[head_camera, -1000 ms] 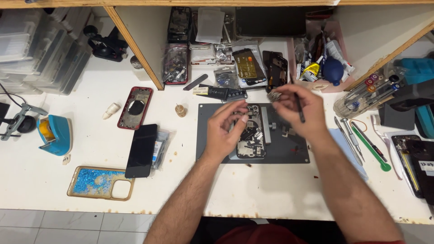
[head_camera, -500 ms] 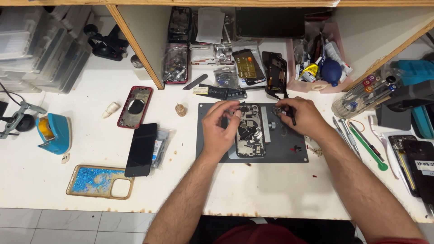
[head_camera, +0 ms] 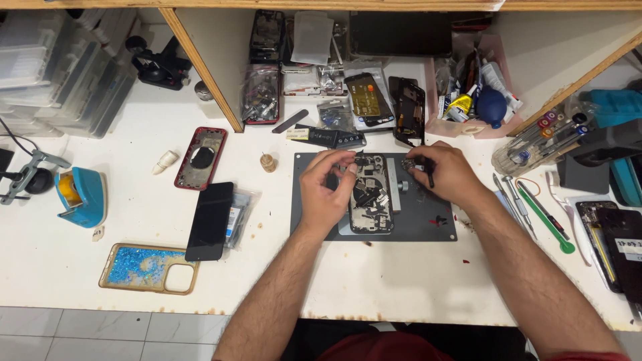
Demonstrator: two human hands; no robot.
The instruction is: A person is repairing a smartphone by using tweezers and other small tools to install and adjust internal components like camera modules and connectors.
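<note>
Your left hand [head_camera: 326, 189] rests curled on the opened phone [head_camera: 370, 194], which lies on the grey mat [head_camera: 414, 227] mid-worktop. Your right hand [head_camera: 445, 172] pinches a thin dark tool [head_camera: 431, 179] beside the phone's top right corner.

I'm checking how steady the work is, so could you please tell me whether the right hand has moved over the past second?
Yes. The right hand has come down from above the grey mat's top edge onto the mat, beside the opened phone, holding a thin dark tool.

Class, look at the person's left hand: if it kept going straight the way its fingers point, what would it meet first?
The left hand points up and slightly right, over the top edge of the opened phone. It would probably first meet the small black tool lying just beyond the grey mat, though height is unclear.
</note>
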